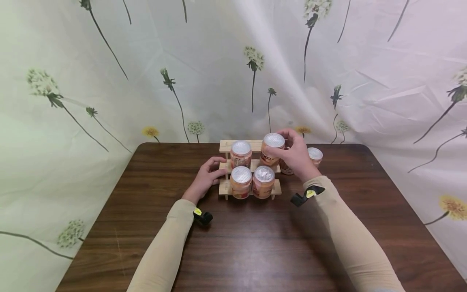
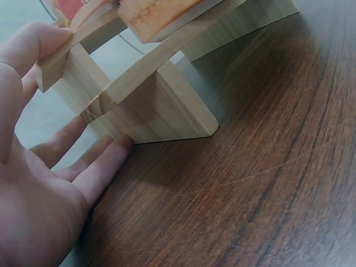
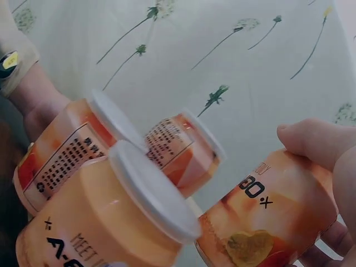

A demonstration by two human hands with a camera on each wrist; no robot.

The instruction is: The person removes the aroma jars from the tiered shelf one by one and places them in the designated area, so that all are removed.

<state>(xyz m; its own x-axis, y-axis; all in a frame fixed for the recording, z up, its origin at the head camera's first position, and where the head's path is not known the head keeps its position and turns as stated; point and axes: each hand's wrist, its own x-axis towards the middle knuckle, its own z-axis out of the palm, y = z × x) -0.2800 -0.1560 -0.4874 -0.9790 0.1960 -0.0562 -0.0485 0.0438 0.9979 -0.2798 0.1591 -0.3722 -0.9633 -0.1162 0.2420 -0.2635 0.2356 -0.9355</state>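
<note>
My right hand [image 1: 297,156] grips an orange-labelled can [image 1: 268,160] with a pale lid at the right of the wooden tiered rack [image 1: 224,187]. In the right wrist view the thumb lies along one side of this can [image 3: 267,208], with fingers around the other. My left hand [image 1: 204,179] touches the rack's left end, its thumb at an upper shelf and its fingers stretched along the side and lower shelf [image 2: 139,69]. Two cans stand on the front shelf, a left can [image 1: 240,185] and a right can [image 1: 263,185]. Another can [image 1: 240,158] stands on the middle shelf's left.
Right of the rack, a can [image 1: 286,168] is partly hidden by my right hand. Farther right stands one more can [image 1: 315,155]. The dark wooden table [image 1: 248,243] backs onto a hanging cloth [image 1: 219,73] with a dandelion print.
</note>
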